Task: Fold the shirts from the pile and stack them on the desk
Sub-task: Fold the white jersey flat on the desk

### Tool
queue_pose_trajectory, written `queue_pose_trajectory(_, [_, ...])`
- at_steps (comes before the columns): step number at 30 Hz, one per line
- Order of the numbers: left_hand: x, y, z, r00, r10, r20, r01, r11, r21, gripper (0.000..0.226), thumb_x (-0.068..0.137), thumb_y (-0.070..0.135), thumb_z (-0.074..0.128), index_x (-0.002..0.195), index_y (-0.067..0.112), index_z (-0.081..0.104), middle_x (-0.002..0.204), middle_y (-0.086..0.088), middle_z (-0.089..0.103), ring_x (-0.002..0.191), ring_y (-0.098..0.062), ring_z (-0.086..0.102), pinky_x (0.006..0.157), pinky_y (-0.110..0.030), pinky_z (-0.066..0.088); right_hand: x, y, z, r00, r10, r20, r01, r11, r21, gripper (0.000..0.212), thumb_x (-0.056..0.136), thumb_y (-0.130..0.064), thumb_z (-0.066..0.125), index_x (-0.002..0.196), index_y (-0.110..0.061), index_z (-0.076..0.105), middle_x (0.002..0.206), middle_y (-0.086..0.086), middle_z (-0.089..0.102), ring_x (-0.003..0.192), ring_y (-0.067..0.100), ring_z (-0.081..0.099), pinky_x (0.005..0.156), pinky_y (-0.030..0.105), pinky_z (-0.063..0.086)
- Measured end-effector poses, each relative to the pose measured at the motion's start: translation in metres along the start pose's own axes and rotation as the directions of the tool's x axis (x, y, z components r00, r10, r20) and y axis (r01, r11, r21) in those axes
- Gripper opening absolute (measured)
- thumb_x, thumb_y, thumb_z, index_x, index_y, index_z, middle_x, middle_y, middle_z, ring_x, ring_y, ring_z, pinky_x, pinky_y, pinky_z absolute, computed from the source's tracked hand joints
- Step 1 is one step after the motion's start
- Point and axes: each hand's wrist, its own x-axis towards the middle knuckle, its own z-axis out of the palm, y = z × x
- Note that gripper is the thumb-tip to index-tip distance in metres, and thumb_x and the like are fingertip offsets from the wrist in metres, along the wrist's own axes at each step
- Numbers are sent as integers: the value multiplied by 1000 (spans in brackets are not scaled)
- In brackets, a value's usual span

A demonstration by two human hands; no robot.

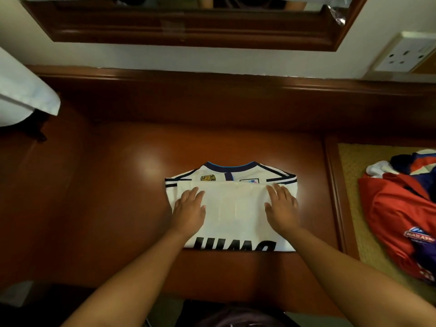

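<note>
Head view: left hand [188,210] and right hand [282,206], fingers straight, press flat on a folded white shirt [232,206] mid-desk [118,185]. More shirts (a red-topped pile [401,208]) wait unfolded at right.

White shirt [232,208]: big black letters along near edge, upside down and cut off by the fold, unreadable; they sit behind both wrists, not under fingers. Red shirt [401,215]: badge reads roughly "KARAFN", blurry.
</note>
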Motion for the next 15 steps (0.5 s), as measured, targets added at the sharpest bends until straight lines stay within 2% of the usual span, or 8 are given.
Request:
queue_pose_trajectory(4, [29, 7, -12, 1000, 26, -13, -26, 999, 21, 51, 98, 24, 44, 148, 21, 31, 155, 1, 26, 140, -21, 24, 111, -38, 26, 27, -8, -11, 1000, -16, 18, 17, 999, -32, 54, 99, -23, 43, 150, -21, 24, 157, 3, 25, 147, 24, 12, 117, 45, 13])
queue_pose_trajectory(9, [55, 15, -15, 997, 75, 15, -76, 995, 64, 51, 97, 24, 45, 147, 22, 32, 150, 3, 36, 138, -21, 26, 109, -36, 27, 49, -15, -17, 995, -23, 93, 33, 994, -105, 47, 99, -29, 45, 144, -21, 37, 145, 4, 42, 139, 25, 26, 115, 42, 14])
queue_pose_trajectory(12, [67, 15, -12, 997, 61, 52, -65, 995, 81, 45, 99, 31, 43, 143, 23, 39, 146, 1, 43, 136, -21, 31, 108, -36, 27, 61, -15, -19, 987, -37, 157, 56, 991, -119, 37, 99, -27, 43, 134, -19, 50, 131, 4, 51, 126, 24, 40, 109, 39, 25])
queue_pose_trajectory(15, [76, 15, -12, 995, 89, 54, -94, 990, 107, 38, 100, 33, 40, 133, 20, 51, 135, -3, 52, 126, -23, 40, 104, -35, 29, 71, -14, -26, 968, -80, 238, 79, 997, 14, 32, 99, -23, 44, 129, -15, 54, 122, 8, 53, 111, 27, 52, 94, 36, 40])
